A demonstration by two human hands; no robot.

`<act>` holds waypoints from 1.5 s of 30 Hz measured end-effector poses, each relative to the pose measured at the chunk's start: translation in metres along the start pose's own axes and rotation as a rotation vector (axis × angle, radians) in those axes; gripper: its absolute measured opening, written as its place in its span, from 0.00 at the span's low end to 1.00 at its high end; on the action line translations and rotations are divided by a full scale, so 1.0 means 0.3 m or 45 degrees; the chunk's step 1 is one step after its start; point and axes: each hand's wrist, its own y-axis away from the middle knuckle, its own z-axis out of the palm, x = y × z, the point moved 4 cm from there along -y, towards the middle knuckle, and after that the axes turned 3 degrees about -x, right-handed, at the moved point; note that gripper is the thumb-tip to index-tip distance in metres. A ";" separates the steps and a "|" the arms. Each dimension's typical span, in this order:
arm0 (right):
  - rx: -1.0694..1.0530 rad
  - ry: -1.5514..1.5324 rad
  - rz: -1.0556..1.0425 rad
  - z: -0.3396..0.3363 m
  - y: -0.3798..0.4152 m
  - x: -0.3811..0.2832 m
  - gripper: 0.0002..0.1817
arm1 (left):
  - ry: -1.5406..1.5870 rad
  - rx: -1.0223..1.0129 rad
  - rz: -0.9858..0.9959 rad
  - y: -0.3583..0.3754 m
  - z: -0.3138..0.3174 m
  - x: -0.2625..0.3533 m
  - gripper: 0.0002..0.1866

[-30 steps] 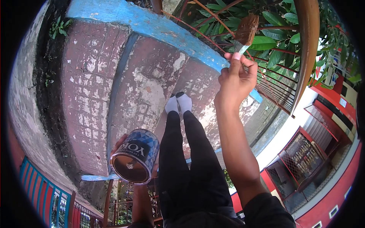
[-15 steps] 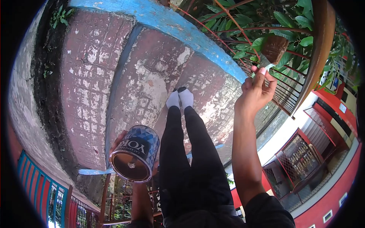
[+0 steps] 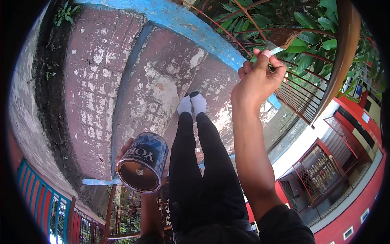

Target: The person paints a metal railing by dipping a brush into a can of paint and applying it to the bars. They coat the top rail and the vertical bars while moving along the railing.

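A paintbrush (image 3: 282, 39) with brown-coated bristles is pinched by its pale handle in my right hand (image 3: 259, 77), raised at the upper right close to the rusty railing and leaves. At the lower left my left hand (image 3: 124, 149) grips a round paint can (image 3: 143, 160) with a blue patterned label. The can's brown-coloured round end faces the camera, and most of the left hand's fingers are hidden behind the can.
Worn reddish steps (image 3: 162, 81) with a blue-painted edge (image 3: 195, 28) lie under my white-socked feet (image 3: 192, 104). A brown curved handrail (image 3: 346, 53) runs at the right beside plants (image 3: 308, 24). A teal fence (image 3: 42, 199) stands lower left, a red building (image 3: 365, 203) lower right.
My right hand has moved left and slightly up, and the brush has tilted so its bristles look flatter. The can has shifted very slightly left.
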 end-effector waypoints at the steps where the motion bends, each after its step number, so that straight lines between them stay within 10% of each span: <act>1: 0.026 -0.043 0.041 0.009 0.005 0.004 0.13 | 0.001 -0.002 0.004 0.000 0.001 -0.002 0.63; 27: 0.002 0.370 -0.155 -0.415 -0.207 -0.102 0.08 | 0.008 0.009 0.002 0.021 -0.042 -0.046 0.66; 45: -0.188 0.270 -0.023 -0.052 -0.033 0.126 0.11 | 0.077 0.021 0.021 0.060 0.032 -0.035 0.66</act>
